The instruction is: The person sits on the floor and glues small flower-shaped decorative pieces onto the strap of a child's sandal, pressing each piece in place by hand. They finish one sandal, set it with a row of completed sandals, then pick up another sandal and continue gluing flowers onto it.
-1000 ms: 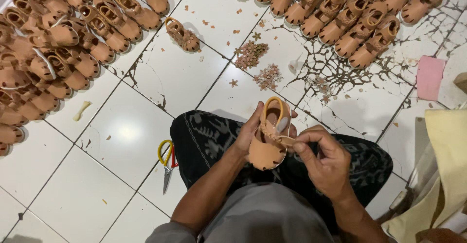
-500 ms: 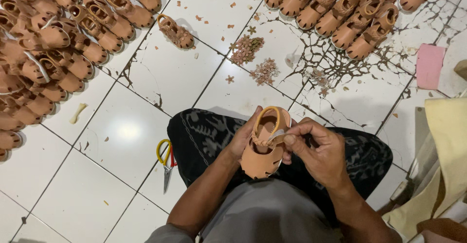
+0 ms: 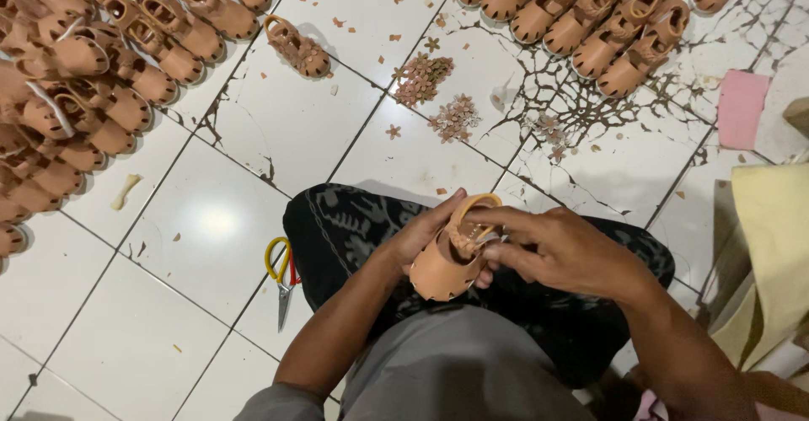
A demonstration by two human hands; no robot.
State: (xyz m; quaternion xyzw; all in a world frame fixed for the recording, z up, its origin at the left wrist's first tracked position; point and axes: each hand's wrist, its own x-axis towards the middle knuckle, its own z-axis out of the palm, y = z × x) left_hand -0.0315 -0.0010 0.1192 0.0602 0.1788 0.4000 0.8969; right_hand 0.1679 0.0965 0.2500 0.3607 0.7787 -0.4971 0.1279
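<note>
Left hand (image 3: pixel 421 240) clamped under tan sandal (image 3: pixel 451 257), right hand (image 3: pixel 560 248) pinching at its strap, now closer together than a second ago. Sandal tilted slightly nearer the lap; possibly a small flower pressed on, hard to tell. Scissors (image 3: pixel 281 273) unmoved on the tile by the knee.

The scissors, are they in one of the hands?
No, the scissors lie on the floor tiles, while both hands hold the sandal.

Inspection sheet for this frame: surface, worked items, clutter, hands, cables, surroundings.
Surface: white tiled floor, cracked at upper right.
Job's things: tan sandal held over the lap.
Clutter: flower cut-outs, scraps, yellow-handled scissors, pink sheet.
Grippers: left hand cradles the sandal; right hand pinches at its strap.
Cables: nothing seen.
Surroundings: rows of tan sandals left and top; yellowish material right.
</note>
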